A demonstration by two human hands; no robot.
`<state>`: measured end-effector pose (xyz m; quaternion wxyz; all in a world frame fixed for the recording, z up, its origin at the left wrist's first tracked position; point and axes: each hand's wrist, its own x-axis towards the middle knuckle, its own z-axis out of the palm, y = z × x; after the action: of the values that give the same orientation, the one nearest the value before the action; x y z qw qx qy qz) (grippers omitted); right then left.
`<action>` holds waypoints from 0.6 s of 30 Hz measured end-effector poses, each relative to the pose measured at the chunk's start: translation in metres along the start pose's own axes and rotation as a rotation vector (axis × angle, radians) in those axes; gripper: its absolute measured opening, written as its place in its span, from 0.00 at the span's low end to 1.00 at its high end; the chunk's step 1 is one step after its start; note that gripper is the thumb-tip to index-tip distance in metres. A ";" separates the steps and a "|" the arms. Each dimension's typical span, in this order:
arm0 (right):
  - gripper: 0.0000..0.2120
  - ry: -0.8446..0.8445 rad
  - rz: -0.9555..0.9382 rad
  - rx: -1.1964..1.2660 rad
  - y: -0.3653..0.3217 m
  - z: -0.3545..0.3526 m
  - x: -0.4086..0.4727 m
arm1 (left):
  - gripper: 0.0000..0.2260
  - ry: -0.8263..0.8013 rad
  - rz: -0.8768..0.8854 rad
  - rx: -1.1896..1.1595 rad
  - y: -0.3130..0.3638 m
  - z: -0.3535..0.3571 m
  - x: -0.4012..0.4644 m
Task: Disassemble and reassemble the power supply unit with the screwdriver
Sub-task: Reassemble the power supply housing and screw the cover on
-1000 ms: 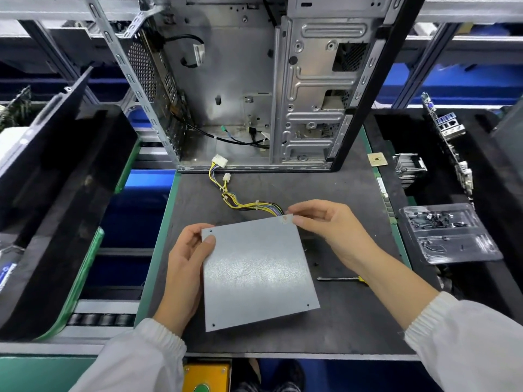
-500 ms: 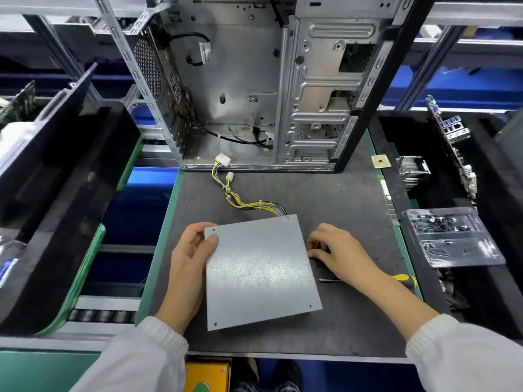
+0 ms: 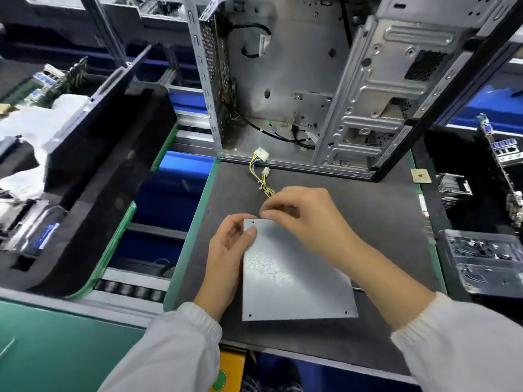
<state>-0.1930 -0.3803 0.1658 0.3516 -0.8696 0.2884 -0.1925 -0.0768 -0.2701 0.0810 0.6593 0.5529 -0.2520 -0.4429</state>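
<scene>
The power supply unit (image 3: 285, 281), a flat grey metal box with small screw holes at its corners, lies on the black mat (image 3: 382, 222). Its yellow and black cable bundle (image 3: 263, 179) with white plugs runs toward the open case. My left hand (image 3: 226, 256) holds the unit's left edge, thumb on top near the far-left corner. My right hand (image 3: 305, 219) hovers over that corner with fingertips pinched together, apparently on a small screw too tiny and blurred to make out. Only a sliver of the screwdriver shaft (image 3: 357, 289) shows under my right forearm.
An open metal computer case (image 3: 283, 80) stands at the mat's far edge. A clear plastic tray (image 3: 486, 258) with small parts sits to the right, below circuit boards. A black foam tray (image 3: 99, 179) fills the left side, beside a roller conveyor.
My right hand left the mat beside the screwdriver and moved up-left to the unit's far-left corner, fingers now pinched. The camera shifted left. My left hand stays on the unit.
</scene>
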 end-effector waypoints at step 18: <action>0.02 0.162 -0.193 -0.252 0.016 0.044 0.002 | 0.13 -0.033 0.010 -0.076 -0.009 -0.005 0.004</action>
<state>-0.1739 -0.3691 0.1243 0.1954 -0.9121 0.2525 -0.2572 -0.0734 -0.2703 0.0701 0.6779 0.5188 -0.2485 -0.4578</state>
